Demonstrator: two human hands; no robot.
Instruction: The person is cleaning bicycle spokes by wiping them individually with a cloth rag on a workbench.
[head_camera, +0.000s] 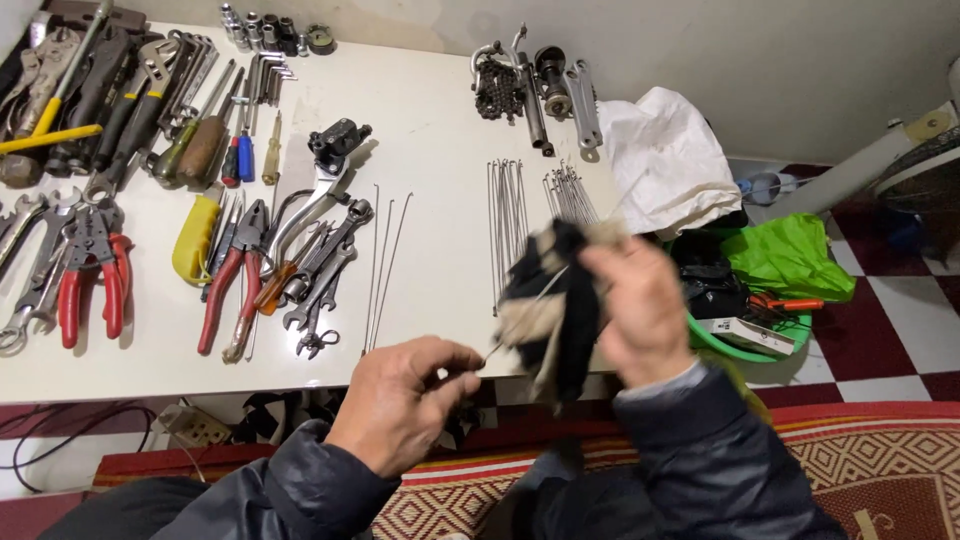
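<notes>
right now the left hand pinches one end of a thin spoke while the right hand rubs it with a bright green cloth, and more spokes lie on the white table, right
Not quite: the cloth in the right hand is black and beige, not bright green, as the head view shows. The rest holds: the left hand pinches one end of a thin spoke, and more spokes lie on the white table.

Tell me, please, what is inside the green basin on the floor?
The green basin holds a flat white box, orange-handled pliers and dark items; a green bag covers its back part.
</notes>
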